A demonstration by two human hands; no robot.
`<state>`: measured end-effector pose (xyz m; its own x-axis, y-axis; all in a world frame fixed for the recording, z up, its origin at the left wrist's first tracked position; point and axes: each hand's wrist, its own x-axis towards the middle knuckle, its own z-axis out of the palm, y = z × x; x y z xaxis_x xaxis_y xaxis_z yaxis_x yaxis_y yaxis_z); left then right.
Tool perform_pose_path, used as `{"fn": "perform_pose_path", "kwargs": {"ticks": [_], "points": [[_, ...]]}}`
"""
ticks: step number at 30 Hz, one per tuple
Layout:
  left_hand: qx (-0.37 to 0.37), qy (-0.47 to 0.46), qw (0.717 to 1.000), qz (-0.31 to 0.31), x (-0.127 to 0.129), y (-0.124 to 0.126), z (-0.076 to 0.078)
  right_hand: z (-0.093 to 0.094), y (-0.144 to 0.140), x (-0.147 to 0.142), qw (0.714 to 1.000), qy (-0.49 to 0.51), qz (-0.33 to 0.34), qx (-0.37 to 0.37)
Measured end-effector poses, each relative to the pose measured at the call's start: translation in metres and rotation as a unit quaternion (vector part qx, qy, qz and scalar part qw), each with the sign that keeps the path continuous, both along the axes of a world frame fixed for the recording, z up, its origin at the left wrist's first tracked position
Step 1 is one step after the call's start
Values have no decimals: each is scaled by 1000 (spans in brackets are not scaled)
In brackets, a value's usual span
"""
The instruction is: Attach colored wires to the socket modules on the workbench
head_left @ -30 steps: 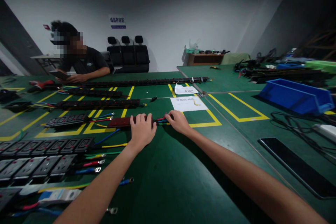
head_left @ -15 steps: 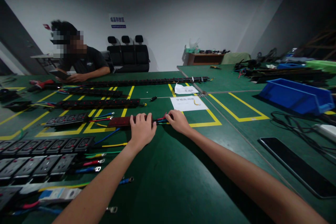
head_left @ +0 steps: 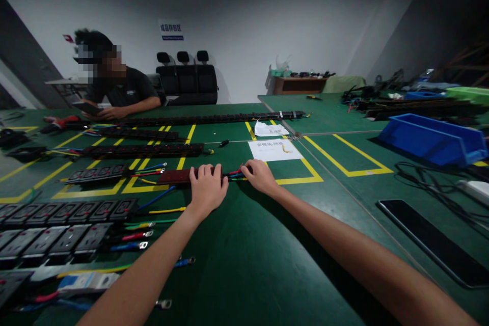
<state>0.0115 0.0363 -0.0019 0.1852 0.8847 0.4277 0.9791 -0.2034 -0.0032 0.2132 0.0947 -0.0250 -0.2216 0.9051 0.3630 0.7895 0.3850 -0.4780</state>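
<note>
Hardly moved since earlier: resting left hand (head_left: 208,187) over red strip (head_left: 174,177), cannot tell if clamped; pinching coloured wires (head_left: 233,175) with right hand (head_left: 261,177).

This looks like an electrical assembly workshop: rows of socket modules (head_left: 69,211) with ring-tipped wires (head_left: 128,247) lie on a green counter (head_left: 244,265) marked off in yellow lines (head_left: 300,182). A blue bin (head_left: 424,145) stands to the right, a wall sign (head_left: 171,29) in Chinese reads finished-product storage area, and a person (head_left: 132,86) sits across the counter.

The dark-red strip (head_left: 173,177) lies flat, coloured wires (head_left: 233,175) extending right.
</note>
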Motion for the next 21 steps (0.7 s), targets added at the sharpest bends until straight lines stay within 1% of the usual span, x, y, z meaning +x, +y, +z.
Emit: {"fn": "perform_pose_path", "kwargs": {"ticks": [5, 18, 21], "points": [[-14, -5, 1000, -5, -1, 0, 2, 0, -1, 0, 1000, 4, 2, 1], [-9, -1, 1000, -8, -1, -1, 4, -1, 1, 0, 1000, 3, 3, -1], [-19, 0, 1000, -7, -1, -1, 5, -1, 1, 0, 1000, 3, 4, -1]]}}
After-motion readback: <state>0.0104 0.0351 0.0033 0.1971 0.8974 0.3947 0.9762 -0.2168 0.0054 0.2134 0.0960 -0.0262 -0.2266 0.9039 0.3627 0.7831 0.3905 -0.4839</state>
